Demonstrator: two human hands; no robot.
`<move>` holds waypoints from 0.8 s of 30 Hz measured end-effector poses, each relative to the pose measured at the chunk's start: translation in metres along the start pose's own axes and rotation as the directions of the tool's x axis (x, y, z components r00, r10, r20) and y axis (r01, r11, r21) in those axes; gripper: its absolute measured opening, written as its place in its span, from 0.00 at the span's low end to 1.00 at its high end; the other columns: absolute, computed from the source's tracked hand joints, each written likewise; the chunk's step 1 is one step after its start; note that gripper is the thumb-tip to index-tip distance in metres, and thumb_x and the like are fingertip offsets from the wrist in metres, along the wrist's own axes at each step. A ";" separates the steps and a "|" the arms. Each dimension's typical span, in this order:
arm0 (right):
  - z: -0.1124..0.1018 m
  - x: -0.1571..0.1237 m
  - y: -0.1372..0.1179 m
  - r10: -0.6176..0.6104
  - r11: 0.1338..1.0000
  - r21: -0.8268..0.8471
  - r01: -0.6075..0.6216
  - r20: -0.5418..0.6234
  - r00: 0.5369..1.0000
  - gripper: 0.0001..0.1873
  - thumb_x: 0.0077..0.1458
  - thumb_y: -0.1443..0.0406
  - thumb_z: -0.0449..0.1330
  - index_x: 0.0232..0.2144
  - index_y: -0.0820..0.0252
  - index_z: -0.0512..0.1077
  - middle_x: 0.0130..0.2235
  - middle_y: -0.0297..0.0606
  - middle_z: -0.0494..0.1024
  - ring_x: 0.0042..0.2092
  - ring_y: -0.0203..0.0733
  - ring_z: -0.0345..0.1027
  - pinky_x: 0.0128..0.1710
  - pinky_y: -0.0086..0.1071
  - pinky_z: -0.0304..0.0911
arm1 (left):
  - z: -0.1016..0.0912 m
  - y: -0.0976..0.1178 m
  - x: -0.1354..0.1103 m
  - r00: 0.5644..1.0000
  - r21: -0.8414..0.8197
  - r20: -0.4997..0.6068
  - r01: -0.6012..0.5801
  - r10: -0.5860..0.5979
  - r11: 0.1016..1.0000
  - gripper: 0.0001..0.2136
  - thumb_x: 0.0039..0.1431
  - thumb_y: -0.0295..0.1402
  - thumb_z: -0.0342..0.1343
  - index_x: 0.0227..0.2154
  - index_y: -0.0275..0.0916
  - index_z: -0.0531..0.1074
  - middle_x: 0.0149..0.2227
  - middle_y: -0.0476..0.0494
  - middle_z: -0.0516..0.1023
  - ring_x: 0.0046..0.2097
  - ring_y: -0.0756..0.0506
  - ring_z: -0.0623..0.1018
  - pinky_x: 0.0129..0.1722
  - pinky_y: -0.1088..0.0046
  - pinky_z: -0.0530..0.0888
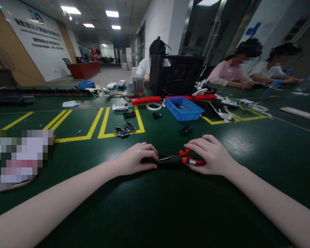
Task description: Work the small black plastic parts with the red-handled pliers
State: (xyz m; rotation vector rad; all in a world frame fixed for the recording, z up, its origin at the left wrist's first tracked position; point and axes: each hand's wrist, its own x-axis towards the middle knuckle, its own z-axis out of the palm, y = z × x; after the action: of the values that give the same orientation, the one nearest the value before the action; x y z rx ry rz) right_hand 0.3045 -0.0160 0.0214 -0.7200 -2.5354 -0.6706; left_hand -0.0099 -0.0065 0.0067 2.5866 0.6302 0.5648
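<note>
My right hand (209, 155) is closed around the red and black handles of a pair of pliers (173, 158). The jaws point left, toward my left hand (138, 158). In the fingers of my left hand is a small black part (148, 160), mostly covered, so its kind is unclear. The plier tips meet this part or lie right beside it; I cannot tell whether they grip it. Farther off on the table lie several small black parts, among them a pair with silvery pieces (125, 128) and a dark one (186, 130) beyond the pliers.
A blue bin (183, 108) with dark bits in it stands past my hands. Behind it are red power strips (146, 100), a white ring (154, 106) and a black computer case (175, 74). Yellow tape (100, 124) marks the green table (155, 213). Other people sit across and at right.
</note>
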 end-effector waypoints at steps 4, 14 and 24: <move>0.000 0.001 -0.002 0.014 1.000 0.011 -0.014 -0.006 1.000 0.20 0.55 0.57 0.59 0.46 0.64 0.71 0.41 0.47 0.80 0.39 0.47 0.74 0.44 0.42 0.60 | 0.000 0.000 0.000 1.000 -0.009 0.002 0.005 -0.005 1.000 0.06 0.63 0.34 0.59 0.42 0.40 0.74 0.48 0.42 0.75 0.48 0.42 0.74 0.48 0.63 0.69; 0.001 0.003 -0.006 0.026 1.000 0.015 -0.026 0.011 1.000 0.19 0.55 0.58 0.59 0.46 0.63 0.72 0.41 0.47 0.79 0.40 0.48 0.73 0.43 0.42 0.59 | 0.000 -0.001 0.000 1.000 -0.014 0.008 0.015 -0.015 1.000 0.06 0.63 0.35 0.59 0.41 0.40 0.74 0.48 0.41 0.75 0.48 0.41 0.74 0.48 0.62 0.69; 0.003 0.003 -0.006 0.074 0.995 0.068 -0.076 0.039 0.997 0.18 0.54 0.57 0.60 0.43 0.61 0.71 0.40 0.44 0.80 0.40 0.47 0.73 0.47 0.44 0.58 | 0.001 -0.001 0.000 1.000 -0.018 0.004 0.014 -0.014 1.000 0.07 0.63 0.35 0.59 0.41 0.40 0.74 0.47 0.42 0.75 0.48 0.42 0.74 0.48 0.62 0.69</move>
State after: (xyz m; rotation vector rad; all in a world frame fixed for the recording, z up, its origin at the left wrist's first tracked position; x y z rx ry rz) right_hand 0.2981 -0.0183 0.0183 -0.8058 -2.5374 -0.5462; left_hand -0.0095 -0.0056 0.0055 2.5644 0.6386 0.5582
